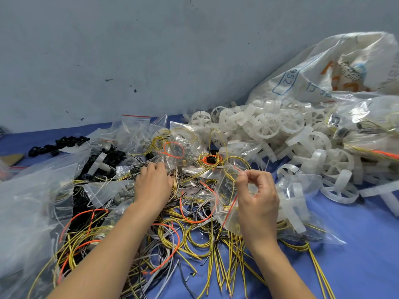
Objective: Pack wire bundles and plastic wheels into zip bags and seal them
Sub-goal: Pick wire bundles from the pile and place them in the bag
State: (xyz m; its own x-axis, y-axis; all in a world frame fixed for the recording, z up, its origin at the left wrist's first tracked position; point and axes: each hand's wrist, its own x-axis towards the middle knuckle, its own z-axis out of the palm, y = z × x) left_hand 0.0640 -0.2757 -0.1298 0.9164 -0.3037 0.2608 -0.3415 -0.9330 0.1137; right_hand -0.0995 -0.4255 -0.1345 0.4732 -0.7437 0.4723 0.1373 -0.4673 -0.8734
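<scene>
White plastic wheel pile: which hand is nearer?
Right. The right hand, pinching a clear zip bag, sits beside the white plastic wheel pile; the left hand rests farther left.

Cool, even light over the whole table [367, 244] — bright and diffuse.
Shadows are soft and shallow, just a dim fringe under the wire pile [172, 238]. White glare skips along the zip bags [36, 190] at left (smeared and milky out there), the wall [129, 50] sits flat grey-blue, and the wide lens stretches the sack [345, 67] at right — centre sharp, corners mushy.
</scene>
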